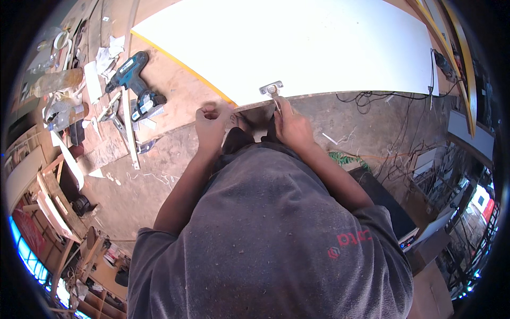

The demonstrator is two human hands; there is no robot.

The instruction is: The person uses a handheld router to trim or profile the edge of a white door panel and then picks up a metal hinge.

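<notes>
A large white panel (297,48) with a yellow-orange edge strip lies in front of me. Over its near edge, my right hand (293,126) is closed on a metal cabinet hinge (272,88). The hinge's plate, with its rounded ends, rests on or just above the white surface; my fingers cover the rest of it. Close to the panel's near left corner is my left hand (211,126), its fingers curled together in a pinch and slightly blurred. Whatever they hold, if anything, is too small to make out.
Left of the panel, a teal and black cordless drill (133,80) lies on the wooden worktop (175,95) among scraps, hand tools and plastic bottles (58,82). Black cables (366,98) run along the near right edge. A green coiled cord (348,159) lies lower right.
</notes>
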